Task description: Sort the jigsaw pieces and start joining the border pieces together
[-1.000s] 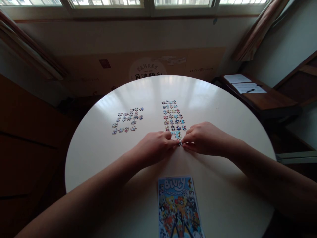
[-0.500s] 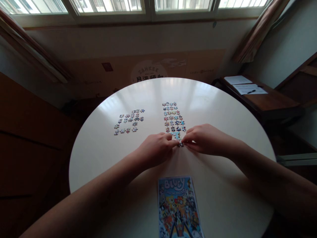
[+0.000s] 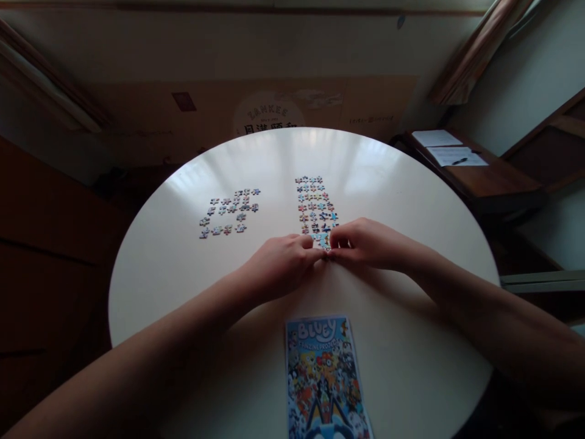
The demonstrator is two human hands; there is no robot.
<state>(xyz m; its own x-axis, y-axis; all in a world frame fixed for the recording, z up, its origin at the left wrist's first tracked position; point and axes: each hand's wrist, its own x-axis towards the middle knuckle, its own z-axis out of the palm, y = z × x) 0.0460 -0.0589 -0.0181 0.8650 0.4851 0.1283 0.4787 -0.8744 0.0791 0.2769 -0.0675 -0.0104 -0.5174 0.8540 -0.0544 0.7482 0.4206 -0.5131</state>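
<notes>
My left hand rests on the table, its fingers closed on the left side of a small joined patch of jigsaw puzzle pieces. From the right, my right hand pinches at the same patch, thumb and forefinger together at its near edge. The fingertips of both hands almost meet and cover much of the patch. Just beyond them, loose jigsaw pieces lie in neat rows. A second group of loose pieces is spread out to the left, beyond my left hand.
The round white table carries everything. Close to me lies a colourful Bluey picture sheet. At the right stands a brown side table with papers and a pen. A printed cardboard panel stands against the wall.
The view has tilted down, so the windows have left the picture. My right fingers have closed in on the patch's near edge, nearer to my left fingertips.
</notes>
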